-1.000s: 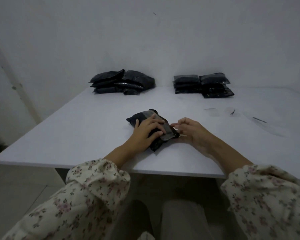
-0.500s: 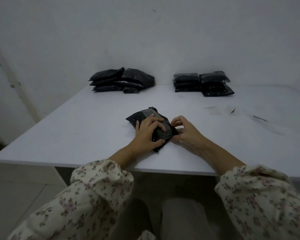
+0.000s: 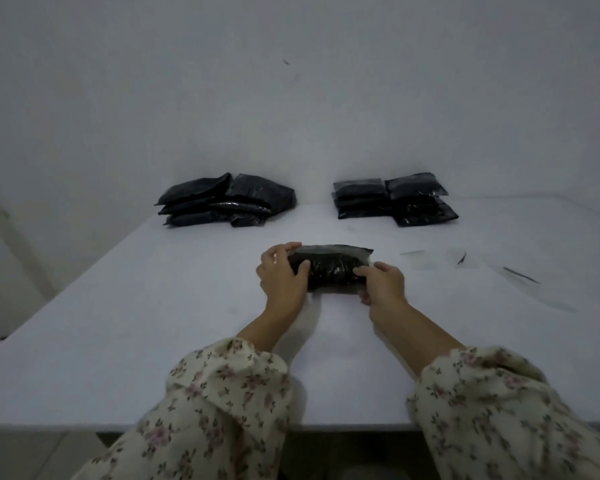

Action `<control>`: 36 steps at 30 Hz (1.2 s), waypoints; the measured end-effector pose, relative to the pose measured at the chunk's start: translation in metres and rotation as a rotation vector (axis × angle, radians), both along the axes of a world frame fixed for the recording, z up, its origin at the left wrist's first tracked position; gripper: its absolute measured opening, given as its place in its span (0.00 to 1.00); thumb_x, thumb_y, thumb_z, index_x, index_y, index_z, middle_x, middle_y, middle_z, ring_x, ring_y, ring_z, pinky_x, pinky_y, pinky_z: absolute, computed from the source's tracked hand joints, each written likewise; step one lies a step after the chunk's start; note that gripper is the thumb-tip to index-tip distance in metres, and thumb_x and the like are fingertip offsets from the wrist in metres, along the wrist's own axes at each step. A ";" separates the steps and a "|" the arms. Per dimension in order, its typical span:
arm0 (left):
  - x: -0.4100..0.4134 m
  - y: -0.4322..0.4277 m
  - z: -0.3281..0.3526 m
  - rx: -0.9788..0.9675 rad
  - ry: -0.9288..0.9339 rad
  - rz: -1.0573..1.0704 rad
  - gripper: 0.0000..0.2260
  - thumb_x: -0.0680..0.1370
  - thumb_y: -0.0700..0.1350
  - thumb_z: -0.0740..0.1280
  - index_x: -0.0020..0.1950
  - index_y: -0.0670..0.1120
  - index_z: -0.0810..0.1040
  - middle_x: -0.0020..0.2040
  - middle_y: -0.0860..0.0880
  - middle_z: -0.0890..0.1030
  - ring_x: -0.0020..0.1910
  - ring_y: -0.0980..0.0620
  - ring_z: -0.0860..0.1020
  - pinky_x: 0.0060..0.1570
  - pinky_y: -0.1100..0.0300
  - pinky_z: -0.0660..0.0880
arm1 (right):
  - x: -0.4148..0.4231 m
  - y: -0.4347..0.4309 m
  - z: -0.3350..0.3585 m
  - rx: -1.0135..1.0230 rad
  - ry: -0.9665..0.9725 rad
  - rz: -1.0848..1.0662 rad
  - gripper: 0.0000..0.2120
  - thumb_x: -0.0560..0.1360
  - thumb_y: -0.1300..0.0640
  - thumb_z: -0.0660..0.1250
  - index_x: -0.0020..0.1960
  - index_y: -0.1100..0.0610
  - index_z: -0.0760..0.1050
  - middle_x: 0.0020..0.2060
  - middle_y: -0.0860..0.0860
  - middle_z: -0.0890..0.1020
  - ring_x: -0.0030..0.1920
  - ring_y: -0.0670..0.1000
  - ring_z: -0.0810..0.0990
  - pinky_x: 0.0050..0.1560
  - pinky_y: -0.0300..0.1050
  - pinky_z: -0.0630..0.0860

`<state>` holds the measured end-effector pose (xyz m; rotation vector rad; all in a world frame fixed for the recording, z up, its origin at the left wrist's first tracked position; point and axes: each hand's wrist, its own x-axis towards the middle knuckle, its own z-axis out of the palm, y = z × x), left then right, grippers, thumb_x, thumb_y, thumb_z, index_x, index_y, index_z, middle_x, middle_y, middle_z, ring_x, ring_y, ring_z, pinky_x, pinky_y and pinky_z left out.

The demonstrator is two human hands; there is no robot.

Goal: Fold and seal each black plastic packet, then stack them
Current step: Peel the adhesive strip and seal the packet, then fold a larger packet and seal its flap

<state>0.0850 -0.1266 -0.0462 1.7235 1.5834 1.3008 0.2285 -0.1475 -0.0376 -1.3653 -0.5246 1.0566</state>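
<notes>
Two hands, left (image 3: 282, 276) and right (image 3: 383, 283), grip the packet (image 3: 329, 270) by its ends, fingers curled round it over the table (image 3: 153, 323).

No readable text, label, brand or number on any surface in view.

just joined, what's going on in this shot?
A person in floral sleeves is working one black packet with both hands at the middle of a white table. The left hand grips its left end and the right hand pinches its right end. Whether it is lifted off the table is unclear. At the far edge sit a loose pile of black packets on the left and a neater stack on the right. Thin strips lie to the right.
</notes>
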 end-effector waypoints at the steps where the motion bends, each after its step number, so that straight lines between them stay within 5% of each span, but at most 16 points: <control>1: -0.004 0.010 -0.005 -0.020 0.106 0.046 0.17 0.78 0.46 0.65 0.67 0.52 0.70 0.69 0.45 0.63 0.68 0.43 0.61 0.67 0.51 0.59 | 0.006 0.009 0.001 0.017 0.045 -0.043 0.24 0.73 0.66 0.68 0.68 0.60 0.66 0.51 0.60 0.76 0.33 0.52 0.72 0.29 0.41 0.70; 6: 0.003 0.065 -0.024 -0.087 0.033 -0.170 0.21 0.76 0.43 0.69 0.67 0.52 0.70 0.65 0.43 0.69 0.64 0.45 0.71 0.66 0.48 0.67 | 0.016 0.052 0.001 0.107 0.161 -0.097 0.39 0.70 0.61 0.74 0.74 0.53 0.57 0.65 0.59 0.69 0.53 0.55 0.75 0.57 0.48 0.76; 11: 0.044 0.113 -0.027 0.021 0.016 -0.269 0.22 0.77 0.41 0.67 0.70 0.49 0.69 0.66 0.47 0.71 0.64 0.52 0.70 0.61 0.68 0.64 | 0.009 0.096 -0.025 0.105 -0.655 -0.252 0.47 0.66 0.60 0.78 0.76 0.47 0.54 0.65 0.62 0.63 0.61 0.60 0.69 0.61 0.52 0.71; 15: 0.064 0.143 -0.025 0.062 0.059 -0.286 0.20 0.79 0.43 0.64 0.71 0.50 0.68 0.67 0.48 0.71 0.66 0.53 0.68 0.60 0.70 0.61 | 0.019 0.137 -0.027 0.003 -0.775 -0.313 0.36 0.72 0.56 0.73 0.75 0.55 0.60 0.69 0.64 0.60 0.66 0.62 0.64 0.65 0.50 0.65; 18: 0.055 0.160 -0.023 0.104 0.230 -0.183 0.16 0.79 0.44 0.64 0.67 0.50 0.73 0.67 0.47 0.69 0.67 0.49 0.65 0.62 0.62 0.62 | 0.026 0.160 -0.024 -0.068 -0.798 -0.321 0.35 0.75 0.52 0.69 0.76 0.56 0.57 0.72 0.65 0.56 0.70 0.63 0.60 0.67 0.51 0.63; 22: 0.013 0.193 -0.023 0.417 0.634 0.048 0.16 0.68 0.39 0.75 0.54 0.48 0.80 0.61 0.43 0.77 0.63 0.38 0.73 0.58 0.43 0.71 | 0.025 0.169 -0.024 -0.096 -0.828 -0.288 0.37 0.77 0.51 0.66 0.78 0.55 0.48 0.75 0.64 0.45 0.75 0.62 0.50 0.72 0.51 0.56; 25: -0.015 0.214 -0.007 0.307 0.895 0.068 0.20 0.76 0.42 0.67 0.68 0.50 0.71 0.74 0.46 0.64 0.75 0.39 0.55 0.70 0.42 0.56 | 0.005 0.160 -0.021 -0.066 -0.787 -0.361 0.42 0.74 0.57 0.70 0.78 0.57 0.47 0.75 0.65 0.49 0.73 0.63 0.55 0.69 0.55 0.61; 28: -0.032 0.232 0.013 0.197 1.098 0.114 0.22 0.81 0.43 0.56 0.76 0.51 0.57 0.79 0.50 0.50 0.77 0.40 0.41 0.72 0.40 0.44 | -0.027 0.156 -0.025 -0.068 -0.793 -0.401 0.41 0.71 0.61 0.72 0.76 0.56 0.52 0.70 0.64 0.56 0.65 0.64 0.62 0.63 0.56 0.67; 36: -0.057 0.262 0.026 0.013 1.192 0.108 0.21 0.83 0.46 0.56 0.75 0.54 0.57 0.77 0.50 0.54 0.76 0.37 0.48 0.68 0.31 0.52 | -0.012 0.179 -0.024 -0.127 -0.869 -0.476 0.38 0.73 0.62 0.70 0.76 0.60 0.52 0.71 0.64 0.57 0.64 0.67 0.64 0.63 0.60 0.66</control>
